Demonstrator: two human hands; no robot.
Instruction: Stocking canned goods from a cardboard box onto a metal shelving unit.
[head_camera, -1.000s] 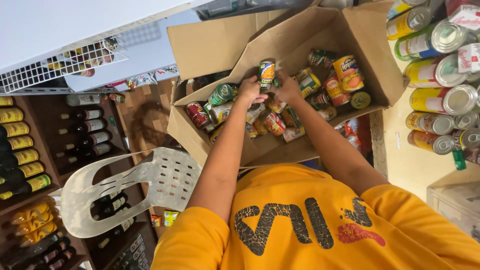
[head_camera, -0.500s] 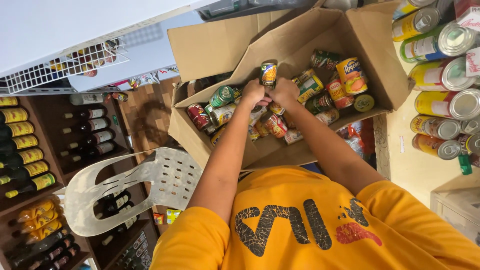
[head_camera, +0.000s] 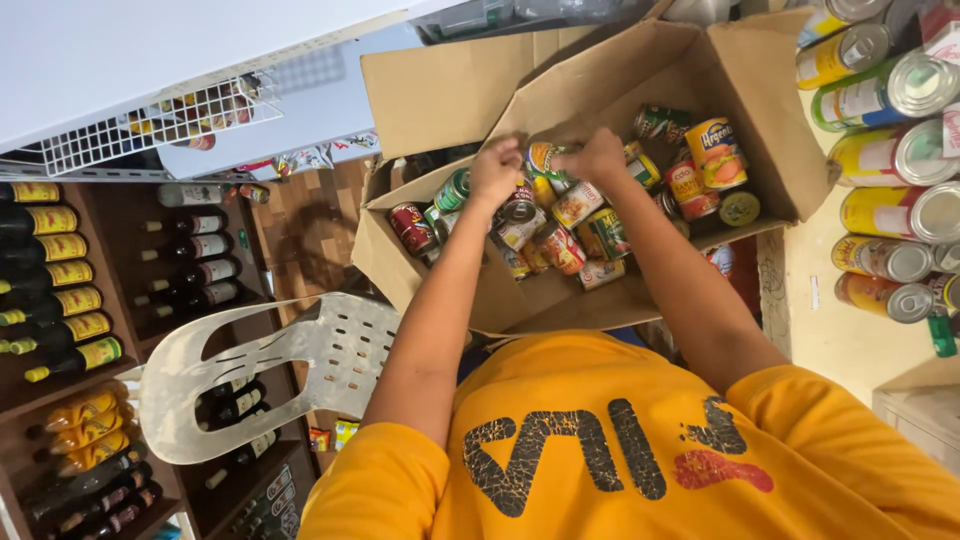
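1. Both hands are reaching into an open cardboard box (head_camera: 760, 90) that is part-filled with assorted cans. The left hand (head_camera: 497, 172) and the right hand (head_camera: 597, 158) are meeting over one green-and-orange can (head_camera: 545, 157).
2. The fingers of both hands are curling around that can, which is sitting between the two sets of fingertips, raised just above the heap. Whether each hand is bearing weight cannot be told.
3. Just below the fingers, loose cans (head_camera: 560, 235) are lying on their sides; beyond the right fingers, an orange-labelled can (head_camera: 714, 152) is standing near the box's far wall.
4. Judged step: the can is being handled at the box, either lifted out or set in; the direction is not showing.
5. Judged requirement: any further move is calling for a firm hold clear of neighbouring cans, since the heap looks loose.
6. Stacked tins (head_camera: 880, 100) are lining the wall well right of the hands; a white plastic chair (head_camera: 300, 370) is standing to the left.
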